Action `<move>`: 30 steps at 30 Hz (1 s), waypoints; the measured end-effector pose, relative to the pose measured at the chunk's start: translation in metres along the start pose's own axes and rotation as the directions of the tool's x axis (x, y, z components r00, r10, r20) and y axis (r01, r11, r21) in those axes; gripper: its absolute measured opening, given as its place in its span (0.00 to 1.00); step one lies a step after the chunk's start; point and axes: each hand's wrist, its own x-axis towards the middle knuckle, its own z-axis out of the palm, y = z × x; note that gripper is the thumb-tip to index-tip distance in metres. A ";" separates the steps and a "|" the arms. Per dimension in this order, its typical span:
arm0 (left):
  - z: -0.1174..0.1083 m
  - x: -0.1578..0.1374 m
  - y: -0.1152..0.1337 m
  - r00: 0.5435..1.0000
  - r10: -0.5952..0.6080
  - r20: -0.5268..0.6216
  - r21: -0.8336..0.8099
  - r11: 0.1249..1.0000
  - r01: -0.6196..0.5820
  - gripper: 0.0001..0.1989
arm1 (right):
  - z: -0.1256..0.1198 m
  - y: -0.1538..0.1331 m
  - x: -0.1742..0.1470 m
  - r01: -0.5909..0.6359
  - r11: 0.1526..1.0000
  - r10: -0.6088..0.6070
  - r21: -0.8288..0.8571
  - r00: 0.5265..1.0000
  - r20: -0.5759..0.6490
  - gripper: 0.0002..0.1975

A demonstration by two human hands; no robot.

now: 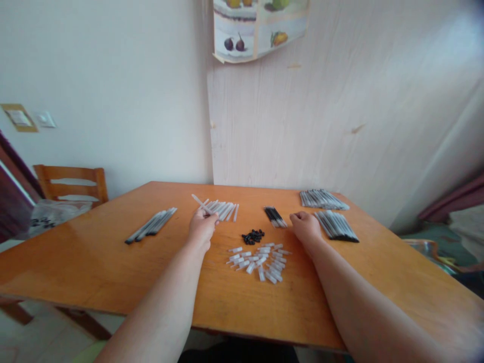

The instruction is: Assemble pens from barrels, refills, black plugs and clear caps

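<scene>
My left hand (203, 227) is closed around a translucent white plastic tube (200, 202), like a pen barrel, which slants up to the left. Just beyond it lies a row of similar white tubes (227, 210). My right hand (305, 225) rests on the table with its fingers curled, and whatever they might hold is hidden. To its left is a small row of thin black sticks with pale ends (275, 217). Right of it lie grey-white tubes with black ends (336, 225). Between my forearms are a pile of small black caps (252, 237) and several small white plastic tips (260, 259).
Tubes with black ends (151, 225) lie on the left of the wooden table (159, 287). A bundle of dark sticks, seemingly in clear plastic (324, 199), is at the back right. A wooden chair (71, 182) with a plastic bag (56, 214) stands beyond the left edge.
</scene>
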 end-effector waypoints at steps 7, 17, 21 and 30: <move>-0.014 0.014 -0.011 0.987 0.133 -0.093 0.231 0.967 -0.108 0.05 | 0.011 0.008 0.004 -0.051 0.991 0.057 0.124 0.997 -0.046 0.20; -0.029 0.045 -0.002 0.971 0.194 -0.142 0.474 0.874 -0.106 0.10 | 0.014 0.009 0.004 -0.042 0.985 0.042 0.165 0.999 0.001 0.21; -0.038 0.060 0.003 0.971 0.230 -0.070 0.615 0.776 -0.140 0.08 | 0.012 0.007 0.002 -0.048 0.989 0.046 0.141 0.999 0.018 0.21; -0.048 0.076 -0.004 0.969 0.218 0.118 0.857 0.470 -0.210 0.08 | 0.012 0.004 0.002 -0.063 0.991 0.059 0.122 0.998 0.035 0.21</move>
